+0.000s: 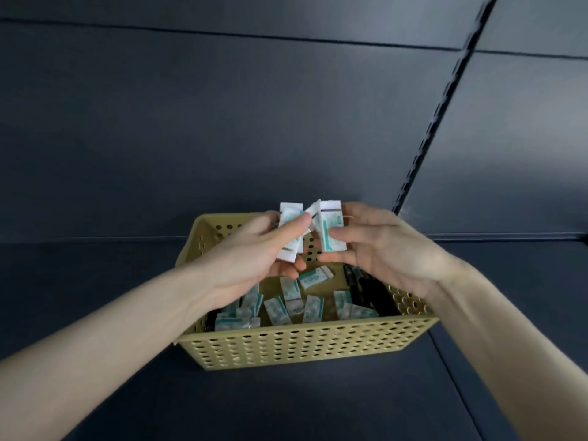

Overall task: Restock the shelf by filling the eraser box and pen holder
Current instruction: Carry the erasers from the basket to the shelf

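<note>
Yellow perforated basket (302,338) is observed on the dark shelf (286,405), set towards the shelf's back edge. Both hands are held above the basket's far rim. Left hand (251,253): grip clamped on a small stack of wrapped erasers (288,219), thumb laid across the front. Right hand (385,246): grip clamped on one upright eraser (331,232), pinched between thumb and fingertips. A tilted eraser (313,210) is wedged between the two bundles; which hand carries it cannot be told. On the basket floor, loose erasers (294,300) are scattered; black pens (369,291) are laid along its right side
</note>
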`<control>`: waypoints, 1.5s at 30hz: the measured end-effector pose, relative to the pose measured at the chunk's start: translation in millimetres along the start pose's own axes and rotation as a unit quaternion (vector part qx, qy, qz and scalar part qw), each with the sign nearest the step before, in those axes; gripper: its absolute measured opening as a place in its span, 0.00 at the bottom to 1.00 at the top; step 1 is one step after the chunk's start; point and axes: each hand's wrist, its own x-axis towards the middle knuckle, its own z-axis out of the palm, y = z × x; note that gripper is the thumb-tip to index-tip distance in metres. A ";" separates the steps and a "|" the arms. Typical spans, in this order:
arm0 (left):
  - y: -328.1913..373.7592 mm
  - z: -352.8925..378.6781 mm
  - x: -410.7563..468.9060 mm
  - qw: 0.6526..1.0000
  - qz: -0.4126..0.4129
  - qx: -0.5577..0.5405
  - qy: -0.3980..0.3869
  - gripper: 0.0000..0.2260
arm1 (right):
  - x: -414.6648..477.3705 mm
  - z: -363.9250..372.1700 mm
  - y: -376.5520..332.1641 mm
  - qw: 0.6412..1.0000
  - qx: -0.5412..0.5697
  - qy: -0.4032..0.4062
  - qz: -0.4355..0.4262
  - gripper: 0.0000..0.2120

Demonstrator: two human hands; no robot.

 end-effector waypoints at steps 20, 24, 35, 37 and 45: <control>-47.1 338.4 -68.6 0.967 0.143 0.037 -0.206 0.16 | -333.6 -111.4 37.4 0.859 -0.037 0.465 -0.210 0.16; -84.5 448.6 -102.8 0.959 0.101 0.039 -0.263 0.14 | -432.0 -152.6 63.7 0.800 -0.009 0.557 -0.222 0.16; -148.5 658.2 -107.7 0.934 0.043 0.048 -0.350 0.18 | -592.4 -270.0 110.3 0.689 0.031 0.701 -0.181 0.19; -154.9 696.9 -91.3 0.926 0.041 0.054 -0.371 0.19 | -609.4 -305.0 114.4 0.676 0.025 0.715 -0.175 0.18; -156.9 853.5 -17.9 0.902 0.037 0.061 -0.425 0.14 | -660.6 -458.9 93.2 0.641 0.014 0.750 -0.166 0.19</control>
